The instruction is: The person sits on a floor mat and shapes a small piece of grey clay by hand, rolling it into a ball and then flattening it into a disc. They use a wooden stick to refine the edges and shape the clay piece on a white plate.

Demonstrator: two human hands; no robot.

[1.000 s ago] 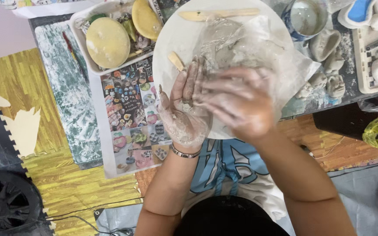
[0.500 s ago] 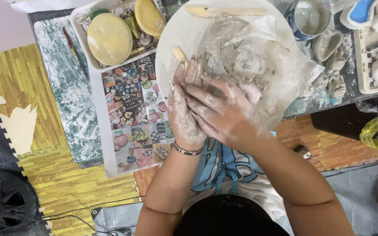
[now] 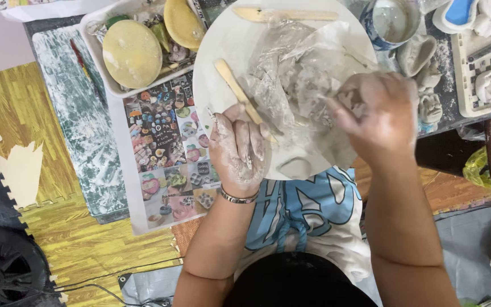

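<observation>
Clay-smeared hands, head view: I see them parted since a moment ago, when they pressed together.
Left hand (image 3: 238, 149) lies loosely curled over a wooden stick (image 3: 240, 94), grip unclear; right hand (image 3: 377, 116) pinches crumpled plastic wrap (image 3: 296, 79) on the round white board (image 3: 223, 51).

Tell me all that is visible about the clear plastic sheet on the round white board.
The plastic sheet is thin, clear and heavily crumpled, smeared with grey clay. It lies on the round white board, covering much of its middle and right side. The right hand grips its right part, bunching it. The left hand rests near its lower left edge, beside a wooden stick.
</observation>
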